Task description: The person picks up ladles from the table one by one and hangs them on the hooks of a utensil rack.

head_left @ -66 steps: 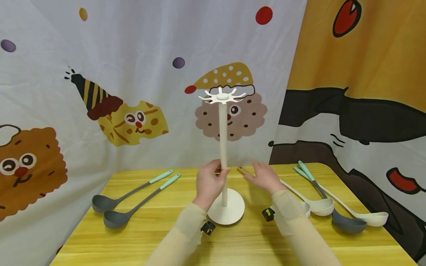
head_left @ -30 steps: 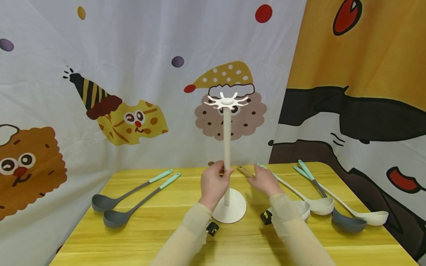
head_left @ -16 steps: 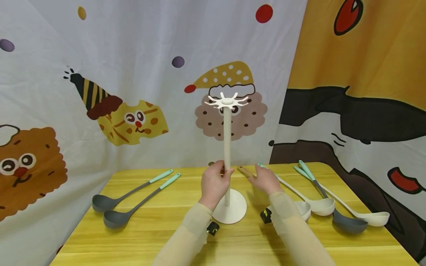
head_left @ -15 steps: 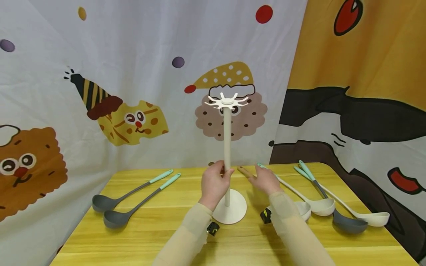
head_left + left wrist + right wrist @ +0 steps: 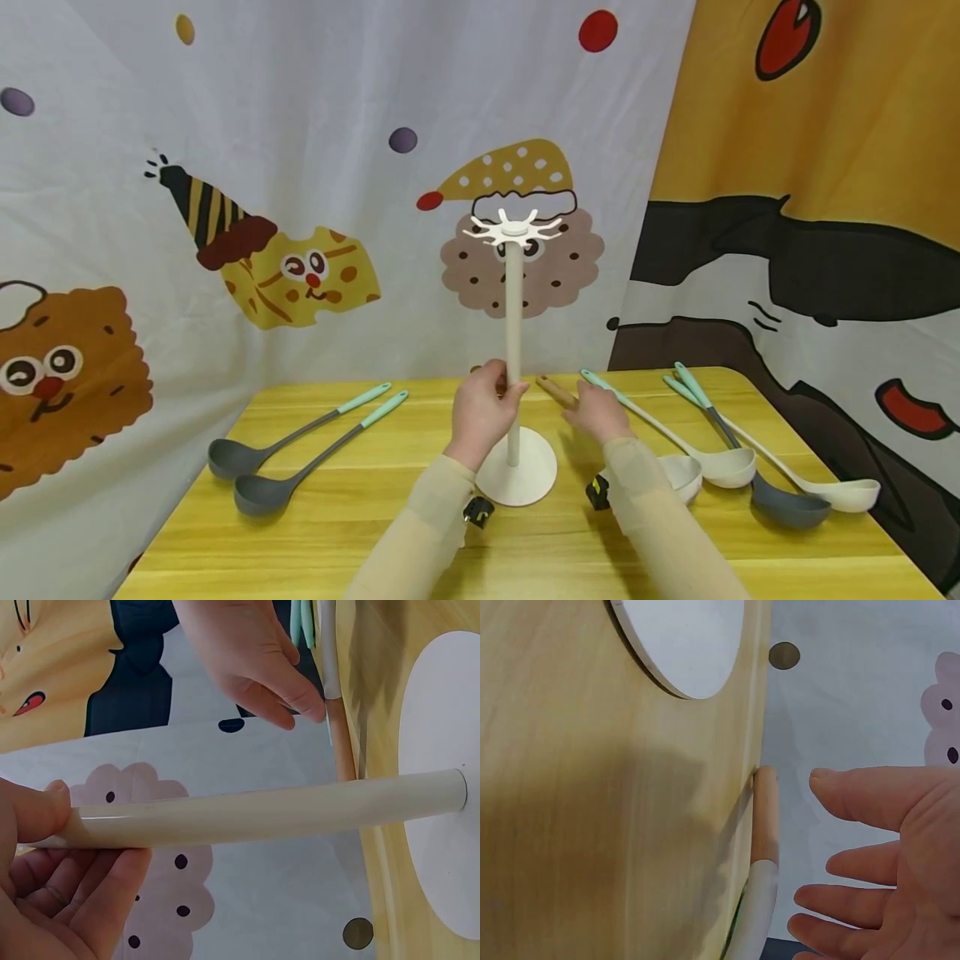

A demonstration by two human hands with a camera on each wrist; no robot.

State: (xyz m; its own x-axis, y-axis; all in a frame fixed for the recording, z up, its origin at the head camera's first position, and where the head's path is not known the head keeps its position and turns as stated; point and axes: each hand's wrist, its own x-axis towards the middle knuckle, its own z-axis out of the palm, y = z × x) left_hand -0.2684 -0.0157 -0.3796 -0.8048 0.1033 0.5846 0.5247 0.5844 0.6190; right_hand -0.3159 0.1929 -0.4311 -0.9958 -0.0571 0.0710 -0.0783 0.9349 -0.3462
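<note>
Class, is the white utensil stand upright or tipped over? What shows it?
The stand is upright: its pole rises vertically from the round base, hooked top uppermost.

Text: none legible | labels, brands: none legible | numbers, signs: none legible

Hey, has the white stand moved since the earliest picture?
Yes, the white stand has shifted slightly right in the head view: its top sits lower and farther right against the printed cookie.
</note>
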